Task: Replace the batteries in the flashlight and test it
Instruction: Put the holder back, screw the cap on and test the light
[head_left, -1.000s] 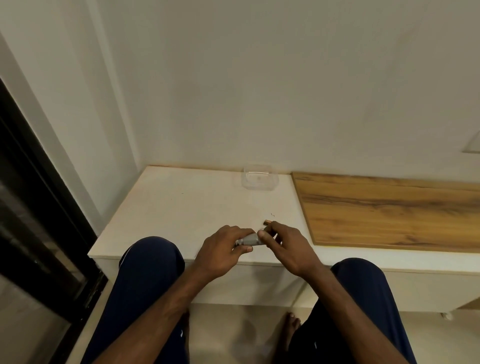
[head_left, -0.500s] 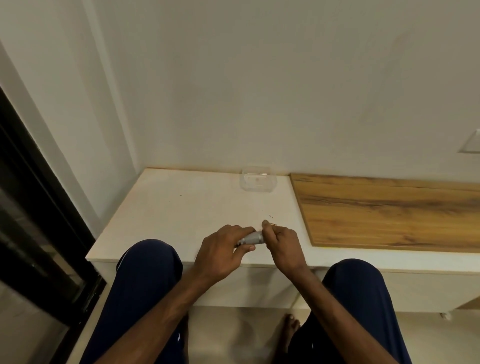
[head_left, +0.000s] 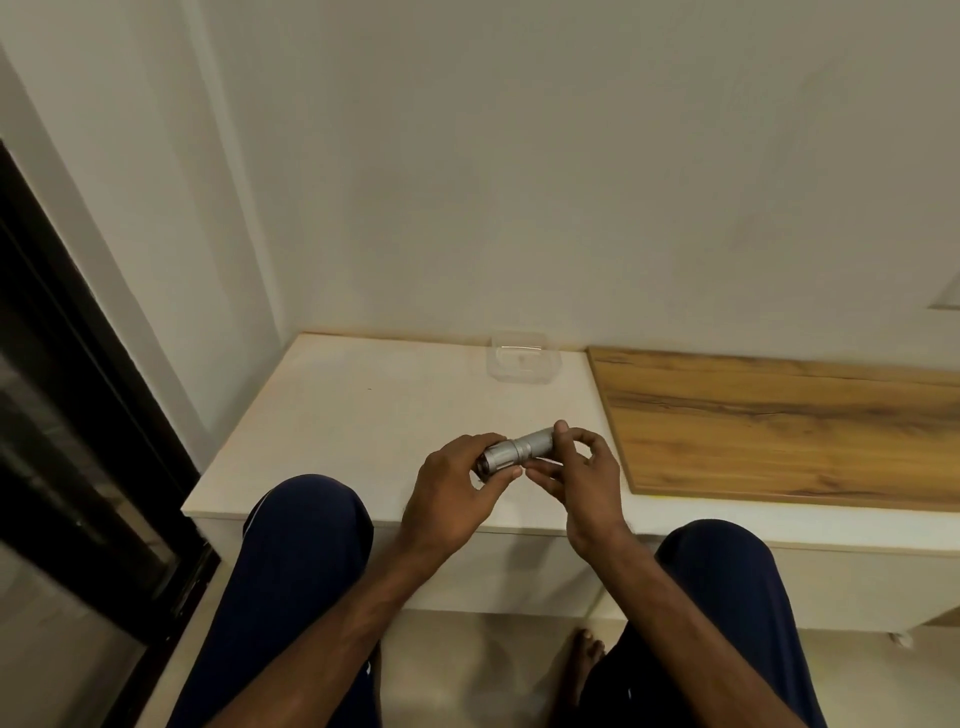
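A small silver flashlight lies level between both hands, just above the front edge of the white table. My left hand wraps its wider head end, which points left and toward me. My right hand pinches the tail end, with a fingertip on top and the thumb underneath. No loose battery shows in this frame. The flashlight's tail is hidden behind my right fingers.
A clear plastic box stands at the back of the white table against the wall. A wooden board covers the table's right part. A dark window frame runs along the left. My knees sit below the table edge.
The copper-tipped piece seen at my right fingertips a second ago is no longer visible. My right hand has shifted to pinch the flashlight's tail, and more of the silver body now shows.
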